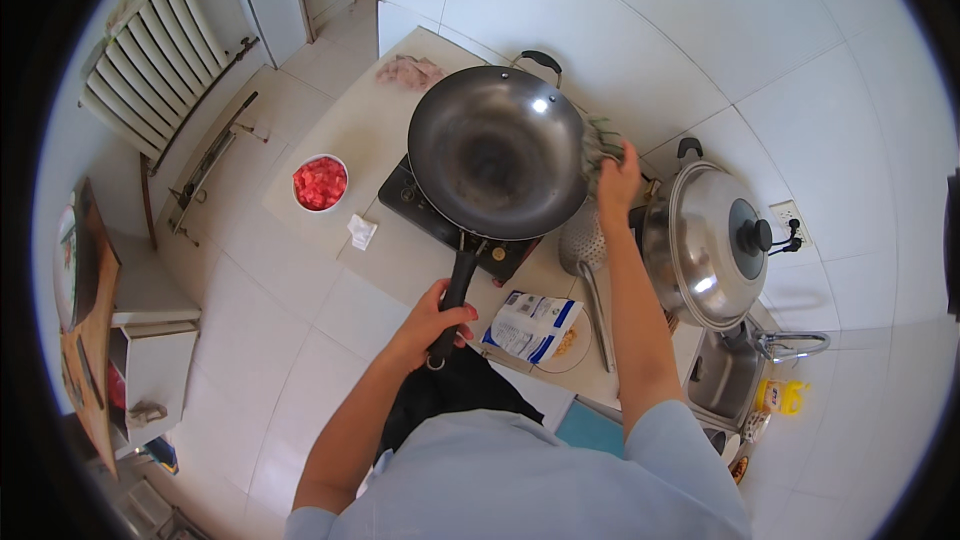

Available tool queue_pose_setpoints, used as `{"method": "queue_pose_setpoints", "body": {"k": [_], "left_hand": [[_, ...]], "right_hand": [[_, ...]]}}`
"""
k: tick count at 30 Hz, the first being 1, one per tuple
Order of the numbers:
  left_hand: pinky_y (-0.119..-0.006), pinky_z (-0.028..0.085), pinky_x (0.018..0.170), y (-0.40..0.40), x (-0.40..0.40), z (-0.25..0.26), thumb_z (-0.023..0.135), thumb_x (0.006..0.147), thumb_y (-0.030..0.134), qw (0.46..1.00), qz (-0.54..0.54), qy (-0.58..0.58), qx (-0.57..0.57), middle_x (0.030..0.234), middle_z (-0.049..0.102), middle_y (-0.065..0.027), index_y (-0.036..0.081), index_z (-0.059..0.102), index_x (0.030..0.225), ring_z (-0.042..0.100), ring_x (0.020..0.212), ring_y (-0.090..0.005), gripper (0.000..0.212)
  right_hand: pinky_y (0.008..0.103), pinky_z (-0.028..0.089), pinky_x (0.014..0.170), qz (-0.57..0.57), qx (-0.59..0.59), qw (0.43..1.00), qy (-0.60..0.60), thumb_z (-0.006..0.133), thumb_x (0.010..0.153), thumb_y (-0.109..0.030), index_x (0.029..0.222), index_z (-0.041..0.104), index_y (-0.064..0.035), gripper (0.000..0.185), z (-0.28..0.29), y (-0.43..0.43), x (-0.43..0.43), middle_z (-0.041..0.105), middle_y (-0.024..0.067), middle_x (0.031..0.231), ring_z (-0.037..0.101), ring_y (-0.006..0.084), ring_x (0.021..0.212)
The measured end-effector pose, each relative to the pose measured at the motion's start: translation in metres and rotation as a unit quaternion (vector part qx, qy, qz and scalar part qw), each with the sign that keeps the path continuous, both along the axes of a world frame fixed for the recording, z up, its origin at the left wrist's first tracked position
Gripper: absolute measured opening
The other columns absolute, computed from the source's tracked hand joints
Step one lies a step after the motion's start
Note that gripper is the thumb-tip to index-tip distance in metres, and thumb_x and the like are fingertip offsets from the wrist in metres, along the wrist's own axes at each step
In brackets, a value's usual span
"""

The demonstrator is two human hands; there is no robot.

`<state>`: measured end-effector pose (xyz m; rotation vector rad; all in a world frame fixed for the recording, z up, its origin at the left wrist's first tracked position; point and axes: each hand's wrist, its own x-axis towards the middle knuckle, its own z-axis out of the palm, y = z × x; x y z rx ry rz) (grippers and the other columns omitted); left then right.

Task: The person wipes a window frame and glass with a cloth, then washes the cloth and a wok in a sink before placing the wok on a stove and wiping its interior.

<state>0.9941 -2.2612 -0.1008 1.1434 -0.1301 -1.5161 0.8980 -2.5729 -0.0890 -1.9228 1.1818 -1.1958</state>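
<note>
A dark metal wok [495,150] sits over a black induction cooktop [403,191] on the counter. My left hand [439,321] is wrapped around its long black handle [463,270], which points towards me. In my right hand [621,184] is a crumpled grey-green cloth [598,141], held against the wok's right rim; part of the cloth is hidden by my fingers. The wok's inside holds nothing and looks darker at the middle. Left of the cooktop stands a white bowl [310,208] of chopped red pieces [321,181], perhaps tomato. Beside it lies a small white packet [362,231].
A perforated metal skimmer [580,240] and an opened blue-and-white food bag [532,324] lie right of the cooktop. A lidded steel pot [694,247] stands by the wall, near a power socket [789,223] and the sink [724,382]. A pinkish cloth [411,73] lies behind.
</note>
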Motion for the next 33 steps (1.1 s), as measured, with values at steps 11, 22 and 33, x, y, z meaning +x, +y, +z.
{"method": "queue_pose_setpoints", "body": {"k": [11, 22, 33], "left_hand": [[-0.022, 0.033, 0.035, -0.059, 0.033, -0.008, 0.066, 0.078, 0.012, 0.995, -0.066, 0.061, 0.036, 0.058, 0.044, 0.0008, 0.008, 0.043, 0.089, 0.039, 0.037, -0.0064, 0.025], [-0.023, 0.034, 0.032, 0.007, 0.042, 0.017, 0.059, 0.081, 0.006, 0.996, -0.039, -0.008, -0.080, 0.052, 0.043, -0.0011, 0.004, 0.046, 0.081, 0.038, 0.032, -0.0076, 0.014], [-0.023, 0.030, 0.031, 0.074, 0.069, 0.097, 0.063, 0.081, 0.005, 0.965, 0.020, -0.189, -0.181, 0.047, 0.042, 0.0012, 0.005, 0.046, 0.081, 0.039, 0.031, -0.0076, 0.018]], "right_hand": [[0.0239, 0.041, 0.078, -0.010, 0.124, 0.992, -0.020, 0.048, 0.075, -0.001, 0.109, 0.054, 0.0022, 0.035, 0.011, 0.059, -0.110, 0.058, 0.0059, 0.096, 0.052, 0.0124, 0.084], [0.0316, 0.042, 0.084, -0.118, 0.154, 0.967, 0.163, 0.051, 0.070, -0.004, 0.112, 0.052, 0.0041, 0.043, -0.024, 0.149, -0.248, 0.060, 0.0167, 0.101, 0.057, 0.0265, 0.092], [0.0390, 0.032, 0.099, -0.176, 0.199, 0.955, 0.135, 0.071, 0.061, -0.011, 0.130, 0.036, -0.0015, 0.078, -0.075, 0.139, -0.300, 0.043, 0.0183, 0.127, 0.038, 0.0325, 0.120]]}}
